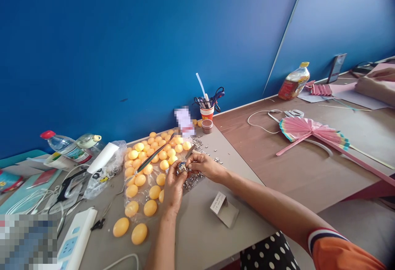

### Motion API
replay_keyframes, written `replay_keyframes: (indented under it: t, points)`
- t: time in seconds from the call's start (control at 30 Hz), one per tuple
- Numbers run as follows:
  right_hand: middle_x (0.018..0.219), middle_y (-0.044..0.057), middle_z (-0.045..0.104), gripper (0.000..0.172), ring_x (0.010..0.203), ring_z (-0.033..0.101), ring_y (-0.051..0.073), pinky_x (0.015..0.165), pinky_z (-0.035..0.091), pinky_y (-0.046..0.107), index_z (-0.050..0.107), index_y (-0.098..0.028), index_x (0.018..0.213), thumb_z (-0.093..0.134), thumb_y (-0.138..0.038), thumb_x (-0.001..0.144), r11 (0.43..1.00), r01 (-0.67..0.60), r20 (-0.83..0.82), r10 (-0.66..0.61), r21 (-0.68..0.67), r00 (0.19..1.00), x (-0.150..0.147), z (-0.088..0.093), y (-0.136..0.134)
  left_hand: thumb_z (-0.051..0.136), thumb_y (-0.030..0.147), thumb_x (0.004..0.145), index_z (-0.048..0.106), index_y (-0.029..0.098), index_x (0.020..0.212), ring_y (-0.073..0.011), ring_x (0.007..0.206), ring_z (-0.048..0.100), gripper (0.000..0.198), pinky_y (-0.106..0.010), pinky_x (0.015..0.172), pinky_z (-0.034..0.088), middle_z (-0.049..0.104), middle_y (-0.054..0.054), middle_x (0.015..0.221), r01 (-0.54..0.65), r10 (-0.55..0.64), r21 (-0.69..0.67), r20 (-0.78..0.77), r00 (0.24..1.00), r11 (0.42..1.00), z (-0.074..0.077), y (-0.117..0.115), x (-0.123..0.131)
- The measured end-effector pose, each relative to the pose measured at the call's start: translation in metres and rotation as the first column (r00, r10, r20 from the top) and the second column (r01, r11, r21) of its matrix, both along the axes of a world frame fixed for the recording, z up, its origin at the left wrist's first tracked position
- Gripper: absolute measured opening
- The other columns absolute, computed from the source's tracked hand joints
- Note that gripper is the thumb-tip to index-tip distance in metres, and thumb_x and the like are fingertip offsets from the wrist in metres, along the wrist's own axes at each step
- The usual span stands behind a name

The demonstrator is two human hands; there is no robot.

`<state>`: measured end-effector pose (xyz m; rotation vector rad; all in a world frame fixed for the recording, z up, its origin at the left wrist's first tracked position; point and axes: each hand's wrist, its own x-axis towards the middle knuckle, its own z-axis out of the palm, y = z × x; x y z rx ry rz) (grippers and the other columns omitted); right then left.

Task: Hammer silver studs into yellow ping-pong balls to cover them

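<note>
My left hand point(175, 185) is closed around a small round ball point(182, 168) whose visible side is covered in shiny silver studs. At the ball's right side, my right hand point(205, 165) has its fingers pinched together. A grey pointed piece point(190, 151) sticks up by those fingers; whether they hold it I cannot tell. Loose silver tacks point(189, 182) lie on the table under and behind the hands. Many orange balls point(150, 208) rest on clear plastic to the left, with a long dark tool point(154, 154) lying across them. An opened small box point(224, 210) sits below my right forearm.
A paper cup point(207, 112) of pens and scissors and a small lidded tub point(207, 126) stand by the wall. Bottles, cables and a power strip point(75, 241) crowd the left. A pink paper fan point(311, 132) lies right; another person's hands point(376, 82) are beyond.
</note>
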<state>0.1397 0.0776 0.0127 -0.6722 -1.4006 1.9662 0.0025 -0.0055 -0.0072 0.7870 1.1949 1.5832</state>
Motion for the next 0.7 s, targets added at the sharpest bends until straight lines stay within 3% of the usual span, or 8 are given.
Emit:
replay_keyframes:
  t: [0.23,0.7]
  points:
    - [0.064,-0.004,0.059,0.028,0.058,0.055,0.012,0.063,0.042,0.027,0.062,-0.017,0.078,0.078,-0.037,0.068,0.999,-0.013,-0.043,0.012,-0.036,0.999,-0.0002,-0.0012,-0.0003,0.079,0.034,0.074,0.064,0.023,0.12,-0.025,0.107,0.065,0.049,-0.041,0.097,0.051,0.067,-0.007,0.121,0.011,-0.011,0.003,-0.031,0.999,1.0,-0.0011,0.0013,-0.0017]
    - [0.059,-0.004,0.057,0.024,0.056,0.047,0.01,0.057,0.034,0.024,0.062,-0.017,0.077,0.075,-0.036,0.069,1.0,-0.021,0.004,0.021,0.012,1.0,0.0001,-0.0072,0.0042,0.079,0.035,0.074,0.063,0.023,0.124,-0.0248,0.101,0.069,0.054,-0.041,0.094,0.054,0.067,-0.008,0.122,0.023,-0.023,-0.013,-0.061,0.998,1.0,-0.0038,0.001,-0.0009]
